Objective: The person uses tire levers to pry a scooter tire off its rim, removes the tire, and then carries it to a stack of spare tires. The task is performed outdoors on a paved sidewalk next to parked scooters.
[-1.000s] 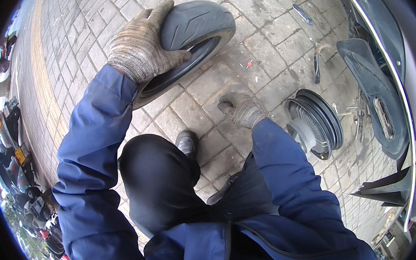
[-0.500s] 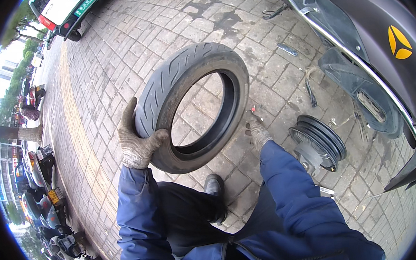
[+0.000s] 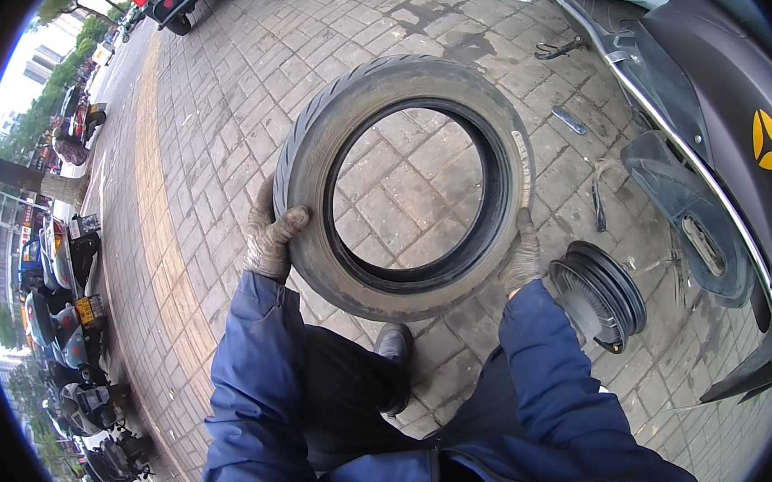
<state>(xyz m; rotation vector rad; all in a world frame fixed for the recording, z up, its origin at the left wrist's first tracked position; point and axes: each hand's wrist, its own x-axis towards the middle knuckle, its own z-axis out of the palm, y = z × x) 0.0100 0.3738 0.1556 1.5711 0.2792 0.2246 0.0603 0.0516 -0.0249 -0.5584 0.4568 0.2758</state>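
Holding a black scooter tyre (image 3: 404, 185) upright in front of us, we are gripping it from both sides above the brick pavement (image 3: 213, 119). Our gloved left hand (image 3: 270, 236) is clamping the tyre's left tread, its fingers (image 3: 289, 221) curling over the outer edge. Our gloved right hand (image 3: 523, 257) is grasping the lower right sidewall, fingers pressed flat against the rubber near the rim opening. Through the tyre's hole we are seeing bare paving.

Just to the right of the right hand, a black wheel rim (image 3: 601, 295) is lying on the pavement, close to the tyre's lower edge but not touching it. Beyond it a dark scooter (image 3: 723, 142) is closing off the right side, with a wrench (image 3: 569, 119) lying beside it. Our black shoe (image 3: 396, 344) is standing just below the tyre. Open paving is stretching away to the left and ahead.

Compared with half a second ago, we are holding the tyre higher and more face-on, and the right hand is now gripping it.
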